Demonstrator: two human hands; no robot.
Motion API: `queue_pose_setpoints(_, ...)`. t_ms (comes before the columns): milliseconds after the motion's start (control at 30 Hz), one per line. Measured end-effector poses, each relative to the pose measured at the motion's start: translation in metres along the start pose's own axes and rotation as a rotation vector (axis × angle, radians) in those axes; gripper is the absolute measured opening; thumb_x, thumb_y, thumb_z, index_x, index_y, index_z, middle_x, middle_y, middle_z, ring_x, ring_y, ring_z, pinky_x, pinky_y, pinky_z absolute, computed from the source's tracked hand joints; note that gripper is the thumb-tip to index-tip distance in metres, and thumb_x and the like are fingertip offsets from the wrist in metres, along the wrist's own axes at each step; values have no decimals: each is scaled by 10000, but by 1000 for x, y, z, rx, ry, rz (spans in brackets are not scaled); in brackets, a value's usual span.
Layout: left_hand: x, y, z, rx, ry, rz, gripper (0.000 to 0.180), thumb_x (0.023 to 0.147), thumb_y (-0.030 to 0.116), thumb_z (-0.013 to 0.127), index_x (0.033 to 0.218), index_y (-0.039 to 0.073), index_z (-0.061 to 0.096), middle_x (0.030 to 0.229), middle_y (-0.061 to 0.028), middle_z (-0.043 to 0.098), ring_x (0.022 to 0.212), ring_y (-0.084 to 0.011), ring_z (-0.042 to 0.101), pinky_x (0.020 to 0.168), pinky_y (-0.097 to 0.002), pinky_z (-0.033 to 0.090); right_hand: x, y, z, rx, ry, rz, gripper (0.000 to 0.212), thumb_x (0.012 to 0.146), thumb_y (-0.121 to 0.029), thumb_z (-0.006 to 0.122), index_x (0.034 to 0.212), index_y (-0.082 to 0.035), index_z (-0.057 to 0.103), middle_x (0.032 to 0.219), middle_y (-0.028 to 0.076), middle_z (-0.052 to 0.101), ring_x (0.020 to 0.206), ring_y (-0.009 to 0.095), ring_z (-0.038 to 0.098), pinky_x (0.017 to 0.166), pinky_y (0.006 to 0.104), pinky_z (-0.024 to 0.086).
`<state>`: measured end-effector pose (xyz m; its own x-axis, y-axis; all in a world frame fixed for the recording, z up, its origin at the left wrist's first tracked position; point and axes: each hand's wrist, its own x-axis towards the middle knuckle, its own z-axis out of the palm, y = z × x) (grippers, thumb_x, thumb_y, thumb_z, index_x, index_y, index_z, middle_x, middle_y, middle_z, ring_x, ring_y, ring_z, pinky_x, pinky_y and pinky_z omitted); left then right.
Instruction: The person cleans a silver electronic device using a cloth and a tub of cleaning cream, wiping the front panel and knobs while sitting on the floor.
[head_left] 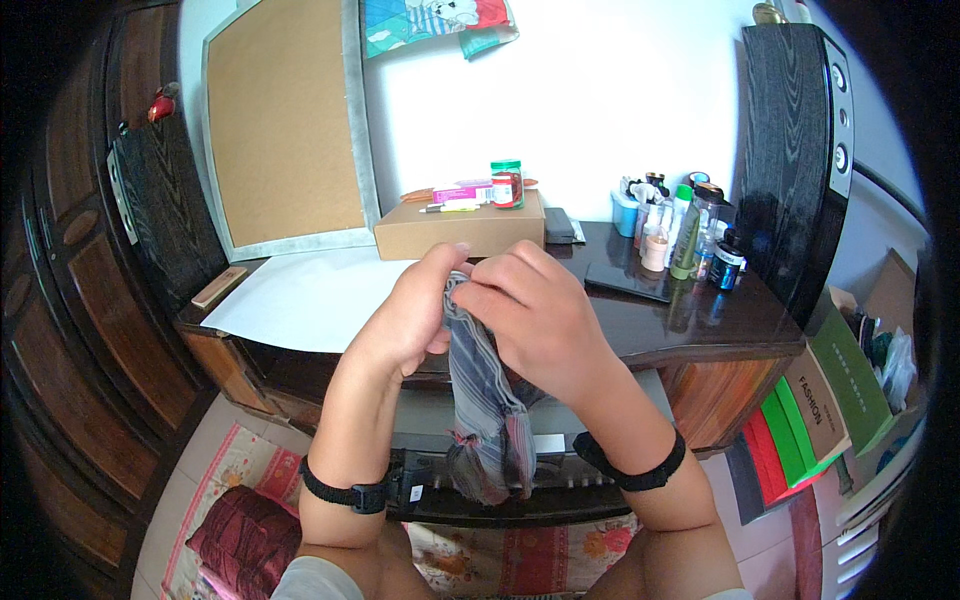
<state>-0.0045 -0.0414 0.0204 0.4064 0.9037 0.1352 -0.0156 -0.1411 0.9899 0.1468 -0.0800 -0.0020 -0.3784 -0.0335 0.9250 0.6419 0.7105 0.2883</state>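
Note:
A grey striped scarf-like cloth [478,385] with thin dark and reddish lines hangs down in front of me, gathered into a narrow bunch. Its lower end looks fringed. My left hand [408,310] grips the upper end, thumb on top and fingers curled. On the other side, my right hand [535,315] pinches the same end with bent fingers. Both hands meet at the top of the cloth, above the near edge of the desk. Part of the gathered end is hidden by the fingers. Each forearm wears a black strap [635,470].
The dark desk [640,325] bears a white sheet [300,300], a cardboard box [460,235] with a jar [507,185] on it, and several bottles [690,235]. A framed board [285,130] leans at left, a tall speaker [790,150] stands at right. Below is a drawer [540,485].

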Motion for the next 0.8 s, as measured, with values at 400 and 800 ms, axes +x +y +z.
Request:
queue_pose_setpoints(400,0,4,-11,127,82,372,437,962,321,304,848,51,628,704,-68,620,562,-122,522,464,-262,358,-15,17,7,-184,14,-3,315,630,17,624,944,-15,629,847,96,555,773,261,560,683,359,493)
queue_pose_setpoints(800,4,0,1,-175,-10,610,398,993,406,300,911,98,540,719,-97,591,466,-118,414,410,-254,302,-7,2,4,633,165,655,71,968,-41,523,1029,-14,547,926,80,586,831,168,571,758,284,468)
